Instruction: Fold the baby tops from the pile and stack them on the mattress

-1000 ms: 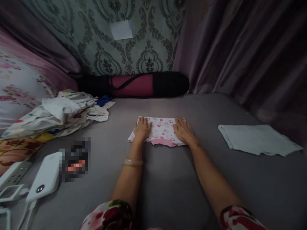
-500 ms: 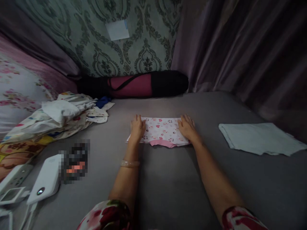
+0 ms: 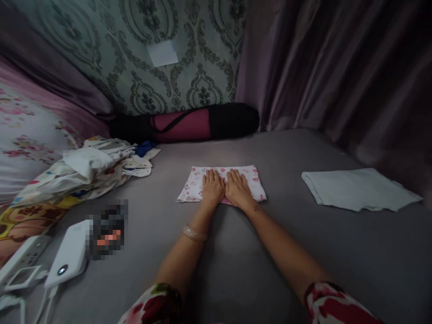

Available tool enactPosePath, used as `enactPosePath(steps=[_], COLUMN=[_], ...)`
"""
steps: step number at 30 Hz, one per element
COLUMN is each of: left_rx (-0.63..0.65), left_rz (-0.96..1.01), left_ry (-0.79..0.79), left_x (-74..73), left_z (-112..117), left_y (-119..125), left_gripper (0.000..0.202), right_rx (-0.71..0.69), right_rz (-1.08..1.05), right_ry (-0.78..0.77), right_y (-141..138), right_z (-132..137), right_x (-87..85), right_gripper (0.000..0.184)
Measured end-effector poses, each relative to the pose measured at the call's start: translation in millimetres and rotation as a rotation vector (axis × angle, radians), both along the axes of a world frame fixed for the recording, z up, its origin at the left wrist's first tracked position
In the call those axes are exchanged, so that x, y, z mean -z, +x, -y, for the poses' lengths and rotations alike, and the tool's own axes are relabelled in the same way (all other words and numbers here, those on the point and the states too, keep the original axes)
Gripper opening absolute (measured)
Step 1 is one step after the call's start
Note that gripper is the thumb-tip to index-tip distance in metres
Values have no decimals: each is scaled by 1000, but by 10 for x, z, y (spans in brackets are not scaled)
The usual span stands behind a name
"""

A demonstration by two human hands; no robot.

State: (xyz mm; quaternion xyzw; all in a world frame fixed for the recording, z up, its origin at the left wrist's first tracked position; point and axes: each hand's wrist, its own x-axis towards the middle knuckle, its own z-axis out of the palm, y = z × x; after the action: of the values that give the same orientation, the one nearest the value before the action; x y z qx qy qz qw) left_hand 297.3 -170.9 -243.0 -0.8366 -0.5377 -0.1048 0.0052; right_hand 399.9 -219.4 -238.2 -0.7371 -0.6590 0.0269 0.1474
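Note:
A small folded white garment with pink hearts and a pink hem (image 3: 192, 186) lies flat on the grey bed sheet (image 3: 256, 252). My left hand (image 3: 212, 189) and my right hand (image 3: 238, 189) rest side by side on its middle, palms down, fingers stretched out flat and touching each other. A pale bangle sits on my left wrist. Neither hand holds anything.
A folded pale cloth (image 3: 357, 189) lies to the right. A heap of unfolded clothes (image 3: 91, 164) sits at the left by a floral pillow (image 3: 27, 139). A white power bank (image 3: 69, 254) and power strip lie at front left. A rolled pink-and-black mat (image 3: 189, 123) lines the wall.
Both hands have slid inward from the garment's two ends to its middle, where they now lie together. The garment has stayed in place.

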Motion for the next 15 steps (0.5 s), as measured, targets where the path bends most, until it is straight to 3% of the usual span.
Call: enactPosePath(steps=[6, 11, 13, 15], left_rx=[25, 121, 90, -18], left_rz=[10, 52, 88, 126], left_ry=[-65, -114, -113, -142], left_x=[-19, -116, -167, -220], left_z=[-30, -113, -188, -282], left_y=[-5, -191, -369, -589], left_gripper=[58, 53, 50, 45], right_rx=[-26, -56, 49, 215], right_rz=[-72, -359, -507, -610], right_ry=[-34, -80, -19, 9], right_y=[30, 270, 480, 723], right_z=[-7, -26, 7, 78], right_x=[-50, -231, -306, -356], right_gripper=[53, 52, 47, 39])
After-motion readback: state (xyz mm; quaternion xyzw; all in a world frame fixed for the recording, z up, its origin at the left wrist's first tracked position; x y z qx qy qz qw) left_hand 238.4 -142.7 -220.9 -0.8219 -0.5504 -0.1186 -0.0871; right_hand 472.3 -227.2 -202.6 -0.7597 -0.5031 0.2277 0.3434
